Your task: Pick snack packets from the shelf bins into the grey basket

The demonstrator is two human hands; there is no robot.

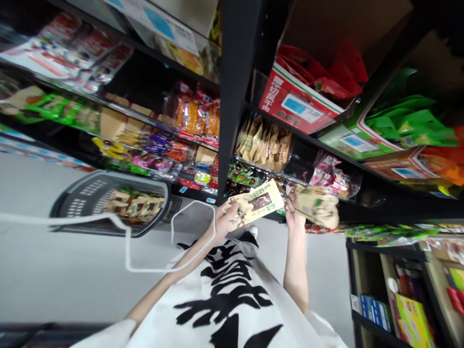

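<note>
My left hand point(227, 217) grips one end of a flat cream snack packet point(261, 201), which has green lettering and a dark window. In my right hand point(290, 209) is a bunch of similar beige snack packets point(316, 207), held by one end and slightly blurred. Both hands are in front of my body, just below the shelves and apart from each other. Beige packets point(264, 142) of a like kind stand in a clear shelf bin above. A grey basket point(78, 191) on the left holds a pile of beige packets point(136, 205).
A dark shelf post point(235, 63) rises between two shelf sections of bagged snacks. Red boxes point(297, 96) and green boxes point(353, 135) jut out at upper right. A white bent wire-like line point(170, 269) crosses the left. Another shelf point(373, 314) stands at lower right.
</note>
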